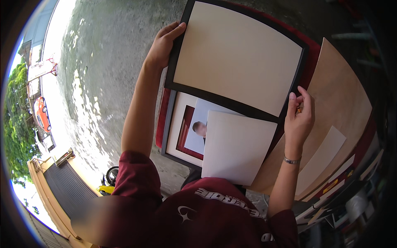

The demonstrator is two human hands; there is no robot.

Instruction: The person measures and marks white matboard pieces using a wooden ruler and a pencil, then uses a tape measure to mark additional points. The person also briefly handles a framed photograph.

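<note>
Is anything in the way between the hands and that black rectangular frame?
Nothing visible. The left hand grips one side of the black rectangular frame, and the right hand is at its opposite edge.

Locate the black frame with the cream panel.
In the head view, the black frame is upper centre, between left hand and right hand, overlapping the matted frame.

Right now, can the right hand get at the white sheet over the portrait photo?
Likely yes: the white sheet lies close by, its broad face uncovered. The right hand is at the edge of the black frame, though, so it may need to come away first.
</note>
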